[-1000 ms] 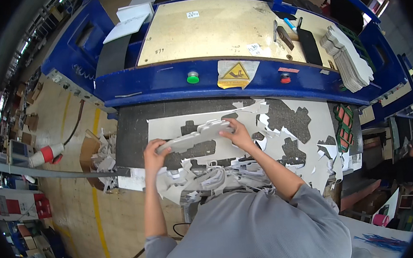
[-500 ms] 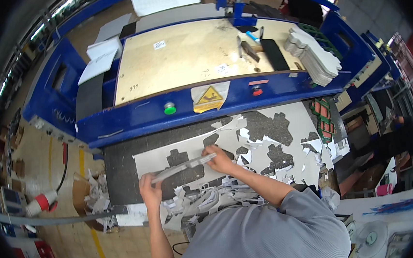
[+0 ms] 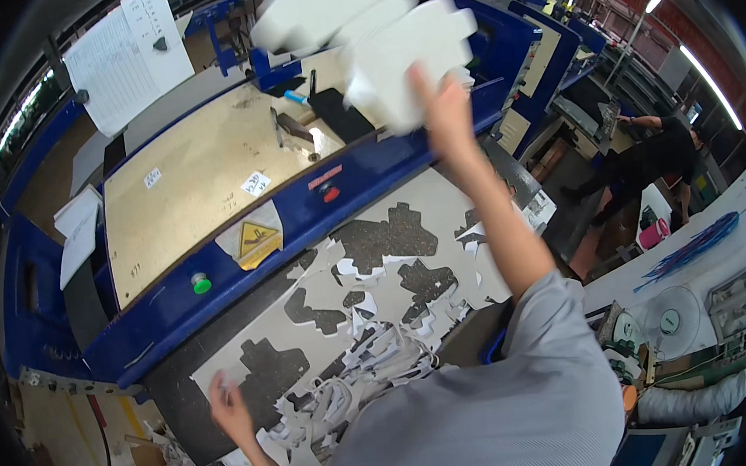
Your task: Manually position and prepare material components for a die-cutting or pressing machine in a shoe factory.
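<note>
My right hand (image 3: 449,117) reaches up over the right end of the blue press and grips a white die-cut sheet piece (image 3: 412,59). This piece is broad with a notched outline, and its upper part is smeared by motion. Whether it is one layer or several, I cannot tell. My left hand (image 3: 230,409) hovers at the left end of the pale grey cut sheet (image 3: 225,358), slightly blurred, fingers apart and holding nothing. Dark cutting board (image 3: 274,372) shows through the sheet's shaped holes. Torn offcuts (image 3: 350,392) lie heaped along its near side.
The blue press (image 3: 293,213) carries a green button (image 3: 201,283), a red button (image 3: 329,192) and a yellow warning label (image 3: 256,239). On its wooden top (image 3: 187,204) lie a black flat object (image 3: 342,115) and a blue marker (image 3: 296,97). Another person (image 3: 648,159) stands at far right.
My view has swung to the right. Both hands held a cut stack over the sheet; now my left hand is off it, and my right has risen to the right with white cut material.
</note>
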`<state>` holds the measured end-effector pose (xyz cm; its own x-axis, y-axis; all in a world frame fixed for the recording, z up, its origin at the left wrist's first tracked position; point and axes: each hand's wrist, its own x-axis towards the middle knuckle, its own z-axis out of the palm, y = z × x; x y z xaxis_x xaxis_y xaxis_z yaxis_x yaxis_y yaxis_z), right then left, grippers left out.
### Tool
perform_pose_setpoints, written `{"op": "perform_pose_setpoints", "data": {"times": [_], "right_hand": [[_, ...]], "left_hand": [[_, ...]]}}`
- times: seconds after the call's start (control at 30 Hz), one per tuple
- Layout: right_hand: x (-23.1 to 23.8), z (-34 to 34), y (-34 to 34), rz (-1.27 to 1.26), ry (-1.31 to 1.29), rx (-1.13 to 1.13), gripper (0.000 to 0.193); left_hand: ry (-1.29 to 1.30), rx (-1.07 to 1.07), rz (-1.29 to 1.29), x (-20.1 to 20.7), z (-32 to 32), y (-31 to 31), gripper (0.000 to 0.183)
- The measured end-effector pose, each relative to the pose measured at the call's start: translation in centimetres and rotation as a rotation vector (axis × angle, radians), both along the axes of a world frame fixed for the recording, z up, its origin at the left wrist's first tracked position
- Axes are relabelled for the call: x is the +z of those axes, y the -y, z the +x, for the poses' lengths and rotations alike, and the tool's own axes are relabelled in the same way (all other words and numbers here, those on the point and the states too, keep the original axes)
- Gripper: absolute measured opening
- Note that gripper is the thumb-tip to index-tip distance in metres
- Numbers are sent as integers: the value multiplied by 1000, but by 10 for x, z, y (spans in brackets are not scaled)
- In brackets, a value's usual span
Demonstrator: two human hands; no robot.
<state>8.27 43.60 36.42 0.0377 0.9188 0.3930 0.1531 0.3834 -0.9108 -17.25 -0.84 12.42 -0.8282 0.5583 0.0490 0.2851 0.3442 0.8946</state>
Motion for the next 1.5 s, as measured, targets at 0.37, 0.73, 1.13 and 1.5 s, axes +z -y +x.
{"op": "perform_pose_setpoints", "data": {"times": [0.37, 0.73, 1.13, 1.5], "right_hand": [[-3, 131, -208, -324, 980, 109, 70], [-333, 287, -199, -315, 1304, -305, 96], [-363, 329, -276, -419, 1003, -79, 86], [-375, 250, -166, -228, 1337, 65, 84]], "left_hand": [[-284, -702, -571, 22, 135, -73, 82], [-8, -185, -541, -30, 150, 54, 130], [180, 115, -807, -110, 134, 31, 73], [145, -115, -604, -81, 194, 50, 86]]}}
